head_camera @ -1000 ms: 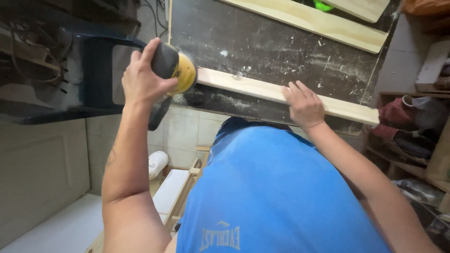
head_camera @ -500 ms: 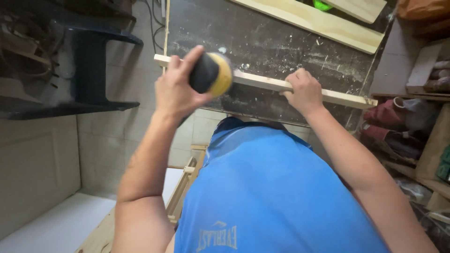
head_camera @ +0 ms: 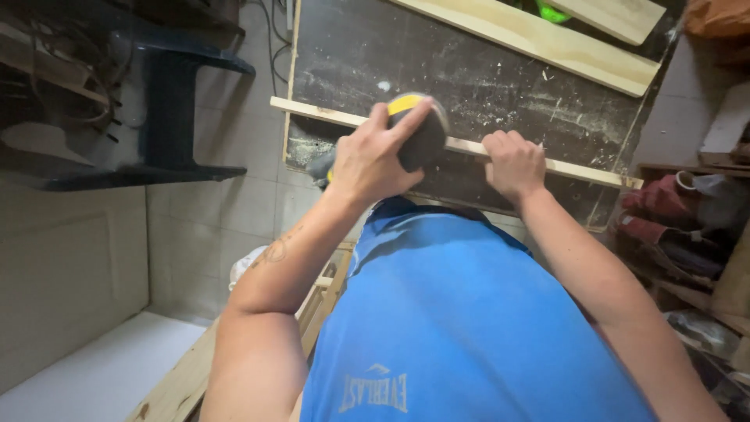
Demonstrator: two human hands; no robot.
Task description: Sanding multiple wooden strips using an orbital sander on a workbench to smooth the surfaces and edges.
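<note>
Yellow-and-black sander (head_camera: 418, 129) has slid right along the wood strip (head_camera: 547, 162); left hand (head_camera: 373, 160) grips it, right hand (head_camera: 512, 160) clamps the strip.

Sander (head_camera: 418, 129): yellow-and-black, round body, gripped from above, pressed onto the strip near its middle. Wooden strip (head_camera: 562, 167): long, thin, pale, lying flat along the near edge of the dark, dusty table (head_camera: 469, 70), running slightly aslant; one end overhangs the table's side.

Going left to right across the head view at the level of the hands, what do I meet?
Dark blue plastic chair → left hand gripping the yellow and black sander → right hand on the thin pale wooden strip → red bags.
</note>
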